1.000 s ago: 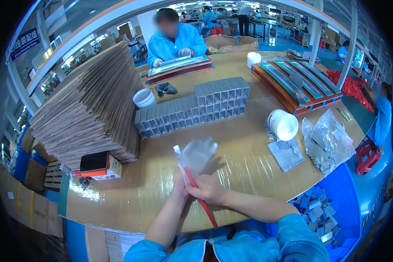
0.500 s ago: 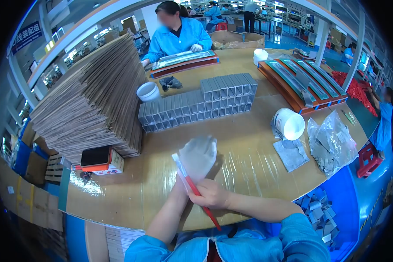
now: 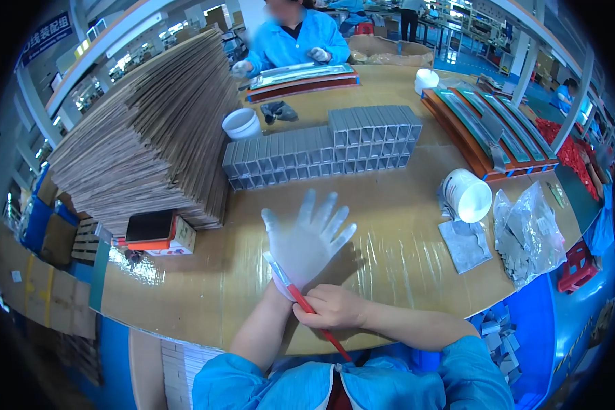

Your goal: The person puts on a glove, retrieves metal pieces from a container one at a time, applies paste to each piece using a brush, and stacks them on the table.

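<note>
The left hand (image 3: 304, 249), in one thin whitish glove, is extended with its five fingers spread apart and grips nothing; the right hand (image 3: 331, 307), bare, is closed on the red handle of one brush (image 3: 298, 296), which crosses the left wrist just in front of the person; the two hands meet at that wrist, on the near side of the grey tube block (image 3: 321, 150); the block stands two tiers high, with a third tier at its right end; white tubs number three: one (image 3: 241, 124) just beyond the block's left end, one (image 3: 426, 80) beyond its right end, and one (image 3: 467, 196) tipped over at its near right; their contents cannot be made out; right of the block, past one grey cloth (image 3: 465, 244), one clear bag (image 3: 529, 236) contains grey pieces; farther to the near right, one blue bin (image 3: 536, 328) contains more grey pieces; left of the block rises one stack of cardboard sheets (image 3: 150, 130); beyond the block, one co-worker (image 3: 297, 41) with two gloved hands is at a framed panel (image 3: 301, 82); compared with the preceding frame, the left fingers have changed from together to spread, while the right hand retains the brush.
</note>
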Demonstrator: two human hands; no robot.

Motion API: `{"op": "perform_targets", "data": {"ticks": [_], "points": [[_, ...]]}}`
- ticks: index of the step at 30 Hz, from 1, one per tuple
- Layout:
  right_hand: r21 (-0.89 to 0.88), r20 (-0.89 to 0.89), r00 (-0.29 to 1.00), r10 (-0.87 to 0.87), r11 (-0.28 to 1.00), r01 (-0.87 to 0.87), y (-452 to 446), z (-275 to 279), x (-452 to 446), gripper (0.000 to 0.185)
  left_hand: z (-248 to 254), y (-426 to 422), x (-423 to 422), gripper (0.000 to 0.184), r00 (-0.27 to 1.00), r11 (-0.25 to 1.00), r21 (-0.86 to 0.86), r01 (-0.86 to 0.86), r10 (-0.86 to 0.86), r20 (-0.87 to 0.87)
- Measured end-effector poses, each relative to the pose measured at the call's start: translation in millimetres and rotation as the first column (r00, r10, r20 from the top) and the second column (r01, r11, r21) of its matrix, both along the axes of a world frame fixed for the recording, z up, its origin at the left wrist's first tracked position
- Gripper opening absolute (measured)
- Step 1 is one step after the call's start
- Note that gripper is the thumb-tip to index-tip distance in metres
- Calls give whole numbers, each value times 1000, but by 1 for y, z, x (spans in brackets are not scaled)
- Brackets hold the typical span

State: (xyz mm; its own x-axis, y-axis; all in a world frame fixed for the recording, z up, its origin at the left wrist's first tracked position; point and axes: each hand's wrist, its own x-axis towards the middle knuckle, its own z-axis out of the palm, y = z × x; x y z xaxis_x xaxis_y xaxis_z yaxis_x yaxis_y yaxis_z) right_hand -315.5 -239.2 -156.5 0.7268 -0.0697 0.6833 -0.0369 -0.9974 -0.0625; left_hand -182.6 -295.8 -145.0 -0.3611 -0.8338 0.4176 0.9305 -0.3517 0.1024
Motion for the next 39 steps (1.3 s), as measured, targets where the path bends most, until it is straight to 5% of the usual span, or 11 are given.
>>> {"op": "perform_targets", "data": {"ticks": [8,13,14,15,16,17,21,28,33,37,39], "points": [[-15,103,994,40,999,-39,2,7,-1,13,-3,7,1,80,999,998,49,31,-32,36],[372,10,998,-55,927,47,4,3,-4,11,4,10,-5,63,988,986,147,-76,55,145],[441,-32,998,-62,895,70,4,10,-5,10,8,12,-7,58,773,957,-33,-289,254,581],[508,-78,995,-66,856,97,4,19,-6,10,12,14,-9,53,349,879,-283,-384,422,837],[569,-128,990,-66,812,128,5,26,-8,11,14,17,-12,48,-164,776,-533,-338,509,845],[625,-178,982,-64,764,163,5,29,-10,13,15,18,-14,44,-626,677,-717,-164,490,606],[714,-32,974,-225,677,180,1,22,-6,11,-1,5,-3,34,-853,569,-816,105,474,220],[795,10,945,-327,576,191,5,10,-7,11,-2,6,-7,28,-908,552,-795,251,418,4],[826,184,958,-221,563,-29,12,10,-6,21,-33,-3,-5,33,-777,427,-903,40,581,241],[704,174,978,-113,709,-43,23,2,4,28,-29,11,-9,35,-449,790,-517,-330,350,822],[659,161,973,-165,752,18,22,3,1,28,-25,17,-18,37,-589,781,-603,-163,413,695]]}}
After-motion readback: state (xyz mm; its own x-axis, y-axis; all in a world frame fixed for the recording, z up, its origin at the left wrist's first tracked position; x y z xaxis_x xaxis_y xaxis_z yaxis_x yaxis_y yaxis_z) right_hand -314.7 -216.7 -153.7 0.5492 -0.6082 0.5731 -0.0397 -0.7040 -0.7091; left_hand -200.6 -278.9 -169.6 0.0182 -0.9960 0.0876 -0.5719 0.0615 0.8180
